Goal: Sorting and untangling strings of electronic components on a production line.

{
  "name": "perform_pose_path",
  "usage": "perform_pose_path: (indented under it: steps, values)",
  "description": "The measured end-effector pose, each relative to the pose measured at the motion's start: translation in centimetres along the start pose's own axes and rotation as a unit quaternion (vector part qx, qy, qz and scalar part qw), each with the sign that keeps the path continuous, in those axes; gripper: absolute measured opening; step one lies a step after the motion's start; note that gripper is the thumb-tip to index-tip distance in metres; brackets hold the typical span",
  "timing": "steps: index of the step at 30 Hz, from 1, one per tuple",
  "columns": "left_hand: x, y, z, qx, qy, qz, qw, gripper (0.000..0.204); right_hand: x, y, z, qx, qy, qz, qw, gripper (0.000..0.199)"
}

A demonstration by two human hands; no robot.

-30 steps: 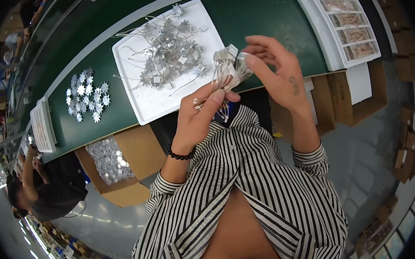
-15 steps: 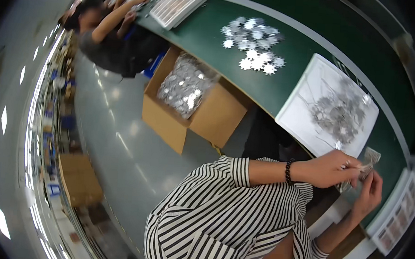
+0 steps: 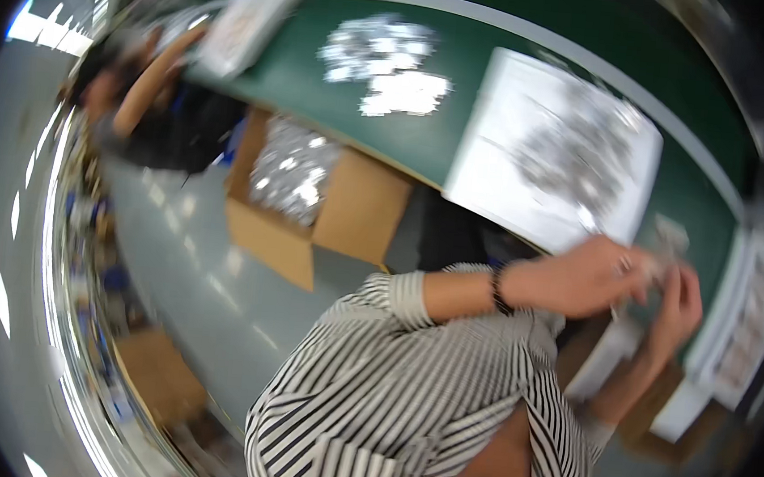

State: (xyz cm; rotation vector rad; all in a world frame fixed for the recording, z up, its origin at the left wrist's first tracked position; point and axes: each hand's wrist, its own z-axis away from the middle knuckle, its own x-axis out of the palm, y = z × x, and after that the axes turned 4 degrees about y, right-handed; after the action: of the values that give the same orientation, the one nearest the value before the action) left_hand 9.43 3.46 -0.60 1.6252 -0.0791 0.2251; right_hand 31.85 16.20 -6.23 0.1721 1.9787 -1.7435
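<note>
My left hand (image 3: 576, 276), with a dark bead bracelet at its wrist, reaches across over the table's near edge, its fingers closed. Facing it is my right hand (image 3: 680, 307), its fingers bent in and pinched. Between the two sets of fingertips is a small pale grey bundle (image 3: 672, 234), its upper end sticking out above them; motion blur hides its exact kind. Just beyond my hands lies a white tray (image 3: 486, 170), bearing a loose heap of grey-silver pieces (image 3: 581, 156) and thin strands.
Shiny star-shaped metal pieces (image 3: 387, 55) lie in a pile on the green table (image 3: 322, 81). An open cardboard box (image 3: 362, 206) full of silver pieces stands below its edge. White compartment trays (image 3: 743, 330) sit at right and far left. A co-worker (image 3: 157, 127) works at far left.
The whole view has swung, so table, box and tray appear further left, and the picture is more blurred. Both hands stay together at the pale bundle.
</note>
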Motion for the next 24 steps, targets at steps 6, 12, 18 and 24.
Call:
perform_pose_path:
  steps: [6,12,18,24]
  values:
    - [0.9,0.7,0.1,-0.066,0.063,-0.1,0.991,0.029,2.3,-3.8,0.2,-0.012,-0.033,-0.153,0.988,0.011]
    - [1.7,0.9,-1.5,-0.112,0.052,-0.115,0.986,0.031,1.3,-3.0,-0.6,0.021,0.002,-0.248,0.968,0.01]
    - [0.9,0.8,-0.7,-0.117,0.034,-0.136,0.983,0.035,1.3,-2.9,-0.3,0.016,-0.07,-0.25,0.966,0.014]
    - [0.1,0.5,-0.1,0.004,-0.002,-0.135,0.991,0.025,1.5,2.4,-0.3,0.016,-0.046,-0.065,0.997,0.023]
